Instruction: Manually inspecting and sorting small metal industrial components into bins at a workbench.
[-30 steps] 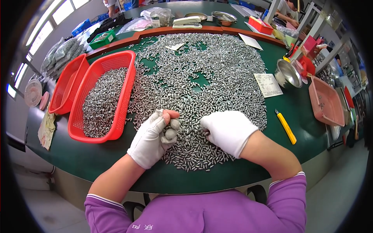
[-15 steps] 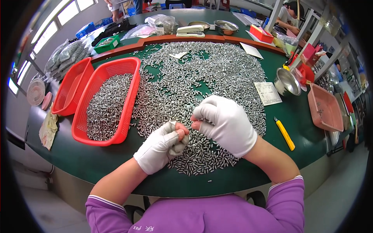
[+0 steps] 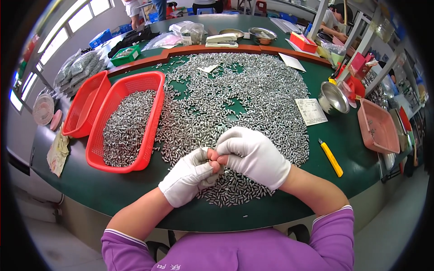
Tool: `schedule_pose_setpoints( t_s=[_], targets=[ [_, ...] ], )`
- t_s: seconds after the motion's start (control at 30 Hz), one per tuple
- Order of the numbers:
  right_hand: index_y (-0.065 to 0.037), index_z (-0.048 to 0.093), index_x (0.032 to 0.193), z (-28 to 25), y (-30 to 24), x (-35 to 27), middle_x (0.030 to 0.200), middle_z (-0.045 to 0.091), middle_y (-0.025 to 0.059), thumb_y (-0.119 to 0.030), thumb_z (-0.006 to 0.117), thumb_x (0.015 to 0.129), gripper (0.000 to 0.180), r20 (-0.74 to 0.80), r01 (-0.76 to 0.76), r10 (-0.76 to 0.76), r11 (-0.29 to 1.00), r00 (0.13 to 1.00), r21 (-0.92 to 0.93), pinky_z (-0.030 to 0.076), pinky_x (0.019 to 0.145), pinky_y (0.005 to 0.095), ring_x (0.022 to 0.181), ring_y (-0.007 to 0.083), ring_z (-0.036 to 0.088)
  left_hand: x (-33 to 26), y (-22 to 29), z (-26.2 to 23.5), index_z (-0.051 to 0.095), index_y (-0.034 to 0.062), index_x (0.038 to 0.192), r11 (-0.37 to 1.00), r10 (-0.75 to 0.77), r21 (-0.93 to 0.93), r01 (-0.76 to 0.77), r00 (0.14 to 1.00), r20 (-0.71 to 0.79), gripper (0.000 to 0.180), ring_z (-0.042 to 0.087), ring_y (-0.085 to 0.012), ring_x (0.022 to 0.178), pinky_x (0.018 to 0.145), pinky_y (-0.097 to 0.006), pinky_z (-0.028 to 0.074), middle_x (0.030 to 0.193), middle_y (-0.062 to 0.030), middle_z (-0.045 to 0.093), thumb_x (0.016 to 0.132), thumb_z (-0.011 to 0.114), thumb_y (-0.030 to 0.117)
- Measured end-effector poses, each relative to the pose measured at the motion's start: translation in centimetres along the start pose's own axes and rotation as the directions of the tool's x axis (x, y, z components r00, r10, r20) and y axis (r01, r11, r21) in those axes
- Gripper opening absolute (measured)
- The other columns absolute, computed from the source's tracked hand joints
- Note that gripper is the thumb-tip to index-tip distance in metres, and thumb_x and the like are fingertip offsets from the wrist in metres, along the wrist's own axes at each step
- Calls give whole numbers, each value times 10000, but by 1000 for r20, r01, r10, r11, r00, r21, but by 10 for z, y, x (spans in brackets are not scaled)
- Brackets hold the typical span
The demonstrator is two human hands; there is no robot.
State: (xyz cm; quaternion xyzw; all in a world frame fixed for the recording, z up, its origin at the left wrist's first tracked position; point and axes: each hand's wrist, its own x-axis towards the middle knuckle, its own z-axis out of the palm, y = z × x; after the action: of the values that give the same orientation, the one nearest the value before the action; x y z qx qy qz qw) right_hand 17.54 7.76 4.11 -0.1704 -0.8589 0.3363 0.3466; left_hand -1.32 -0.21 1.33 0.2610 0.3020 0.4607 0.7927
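My left hand [image 3: 187,177], in a white glove with bare fingertips, is closed over the near part of a wide spread of small silvery metal parts [image 3: 266,101]. My right hand [image 3: 255,157], gloved the same way, is bent in a pinch, its thumb and fingertips meeting those of the left. Whatever the fingertips grip is too small and too covered to make out. Left of the spread, a red perforated basket [image 3: 159,101] holds a heap of the same parts. A white paper slip [image 3: 311,112] lies at the right edge of the spread.
A yellow utility knife [image 3: 331,158], a metal bowl [image 3: 333,98] and a pink tray [image 3: 379,126] lie to the right. Another red basket [image 3: 74,128] stands at far left. A brown wooden strip [image 3: 199,49] borders the back. A co-worker [image 3: 335,22] sits at far right.
My right hand has moved left and slightly down, bringing its fingertips against those of my left hand. The small gap between them has closed.
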Motion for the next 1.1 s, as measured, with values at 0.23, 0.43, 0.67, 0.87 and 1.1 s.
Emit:
schedule_pose_setpoints(
  t_s=[0.23,0.43,0.67,0.87,1.1],
  targets=[
    [-61,690,905,-9,2,5,897,659,99,-47,711,776,131,-73,62,-99,916,992,-396,532,684,353,787,281,649,3,2,-9,543,98,1043,999,24,48,-24,1000,16,185,443,-66,672,581,-182,357,900,-5,572,935,652,202],
    [-117,670,917,-7,8,-7,895,608,68,-205,682,804,144,257,-89,317,769,913,-633,519,745,399,877,285,628,2,2,-6,567,92,1060,992,77,100,-73,996,-34,211,456,-58,673,581,-177,364,892,0,589,948,639,257],
    [-101,629,867,0,14,-6,848,596,86,-210,673,819,127,220,-112,332,746,917,-656,508,727,408,844,292,617,2,3,-5,571,95,1060,991,92,95,-91,996,-6,210,481,-58,696,602,-181,386,896,0,591,960,619,273],
    [-58,635,874,-12,0,5,873,633,90,-27,702,759,137,-64,-11,-13,930,998,-367,516,692,362,800,293,632,1,5,-5,541,82,1133,995,32,100,-31,999,-4,280,493,-61,742,657,-185,404,958,4,585,931,647,244],
    [-73,659,860,0,7,2,868,624,74,-110,695,769,105,32,90,-85,977,996,-192,526,704,376,815,289,632,2,3,-4,519,89,1143,999,-10,49,7,998,63,324,486,-61,771,682,-184,402,988,0,565,907,679,244]
  ],
)
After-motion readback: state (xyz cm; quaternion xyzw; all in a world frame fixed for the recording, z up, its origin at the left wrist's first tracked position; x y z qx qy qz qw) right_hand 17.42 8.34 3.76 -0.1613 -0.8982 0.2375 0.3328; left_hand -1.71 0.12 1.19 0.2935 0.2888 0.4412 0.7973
